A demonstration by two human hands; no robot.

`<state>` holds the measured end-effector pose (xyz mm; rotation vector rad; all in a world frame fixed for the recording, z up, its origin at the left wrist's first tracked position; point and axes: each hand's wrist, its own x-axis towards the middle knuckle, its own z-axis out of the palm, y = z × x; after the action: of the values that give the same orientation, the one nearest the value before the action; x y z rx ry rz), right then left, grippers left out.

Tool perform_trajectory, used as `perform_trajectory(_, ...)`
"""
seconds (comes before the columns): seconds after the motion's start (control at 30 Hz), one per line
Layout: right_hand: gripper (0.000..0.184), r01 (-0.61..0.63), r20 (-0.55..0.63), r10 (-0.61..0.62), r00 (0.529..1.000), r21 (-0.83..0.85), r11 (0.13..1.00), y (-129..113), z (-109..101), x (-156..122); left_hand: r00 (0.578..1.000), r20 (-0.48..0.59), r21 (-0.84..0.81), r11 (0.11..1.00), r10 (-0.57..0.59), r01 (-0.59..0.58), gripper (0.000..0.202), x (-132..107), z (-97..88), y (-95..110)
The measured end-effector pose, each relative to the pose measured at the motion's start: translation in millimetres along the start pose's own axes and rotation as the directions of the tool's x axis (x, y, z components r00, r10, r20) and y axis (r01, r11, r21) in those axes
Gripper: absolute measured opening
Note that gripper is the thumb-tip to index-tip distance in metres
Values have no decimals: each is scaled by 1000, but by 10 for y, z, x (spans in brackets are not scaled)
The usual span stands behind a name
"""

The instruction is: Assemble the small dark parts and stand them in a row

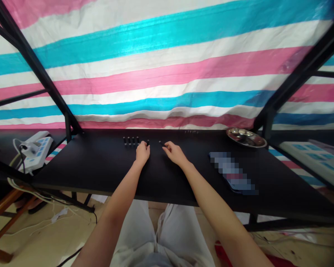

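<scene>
Several small black pegs [130, 141] stand upright in a row on the black table [100, 167]. My left hand [143, 152] rests on the table just right of the row, fingers curled round one more upright black peg [148, 142]. My right hand [174, 152] lies a little further right, its fingertips pinched on a small black peg [161, 143] that lies tilted near the table top. A few more tiny dark pieces [191, 132] sit at the table's far edge.
A shallow metal dish [246, 137] stands at the back right. A blurred flat object [233, 172] lies right of my right hand. A white power strip with cables [35, 149] sits at left. Black frame bars and a striped tarp stand behind.
</scene>
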<state>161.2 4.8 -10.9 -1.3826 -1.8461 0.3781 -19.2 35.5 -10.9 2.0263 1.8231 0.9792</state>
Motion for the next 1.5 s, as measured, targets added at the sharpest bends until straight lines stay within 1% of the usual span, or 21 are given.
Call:
perform_trajectory(0.13,19,-4,-8,4,1000,1,1000,-8,-4,1,999,-32,-6,999,-37,36,6,49,19,-11)
perform_trajectory(0.3,19,-3,-8,3,1000,4,1000,-8,-12,6,992,10,64,990,-123,122,9,105,-50,51)
perform_trajectory(0.47,20,11,12,-11,1000,-24,1000,-2,-10,15,983,16,164,970,-183,178,16,152,-106,87)
perform_trajectory(0.63,20,4,19,-3,1000,-39,999,-29,-22,15,977,16,177,962,-214,207,20,178,-91,113)
perform_trajectory(0.8,22,5,18,-4,1000,-36,999,-66,-45,10,963,17,197,945,-268,260,25,194,-91,149)
perform_trajectory(0.97,23,5,2,-5,1000,-35,999,-77,-43,12,959,26,227,936,-282,269,26,194,-113,158)
perform_trajectory(1.3,20,-25,-7,25,1000,31,999,-48,-38,3,954,48,249,929,-296,275,25,191,-150,153)
perform_trajectory(1.4,17,-63,4,62,998,79,995,-21,20,21,958,53,268,928,-282,258,23,127,-197,124)
perform_trajectory(1.5,14,-100,5,100,995,108,989,-16,134,92,969,58,271,938,-238,214,20,30,-242,78)
